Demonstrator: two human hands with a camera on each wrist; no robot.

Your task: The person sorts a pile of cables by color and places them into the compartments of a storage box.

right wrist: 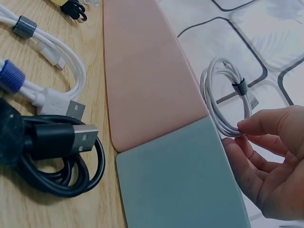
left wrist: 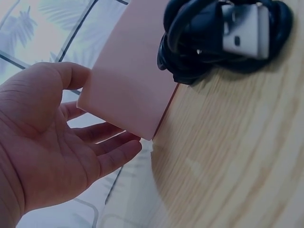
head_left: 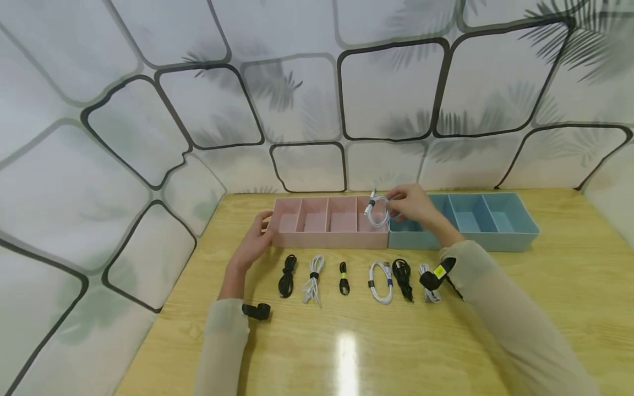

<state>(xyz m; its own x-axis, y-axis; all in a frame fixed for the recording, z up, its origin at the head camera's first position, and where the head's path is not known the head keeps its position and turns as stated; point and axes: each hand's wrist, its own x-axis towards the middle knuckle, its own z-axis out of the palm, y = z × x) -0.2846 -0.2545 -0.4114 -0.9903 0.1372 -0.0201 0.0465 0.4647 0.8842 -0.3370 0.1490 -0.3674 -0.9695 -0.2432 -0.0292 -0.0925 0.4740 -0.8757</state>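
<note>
My right hand [head_left: 413, 206] pinches a coiled white USB cable [head_left: 378, 212], bound with a dark strap, above the rightmost compartment of the pink divided box [head_left: 329, 240]. In the right wrist view, thumb and fingertips grip one side of the coil, which hangs beyond the box's rim. At the other end of the pink box, my left hand [head_left: 253, 242] holds its left end. The left wrist view shows the thumb over the top rim and the fingers along the end wall. A blue divided box [head_left: 495, 243] adjoins the pink one, partly hidden by my right forearm.
In front of the boxes lies a row of tied cables: black [head_left: 287, 276], white [head_left: 313, 279], small black with a yellow band [head_left: 344, 278], white loop [head_left: 380, 283], another black [head_left: 403, 279] and a white one [head_left: 432, 295] partly covered by the right wrist camera. A patterned wall stands behind.
</note>
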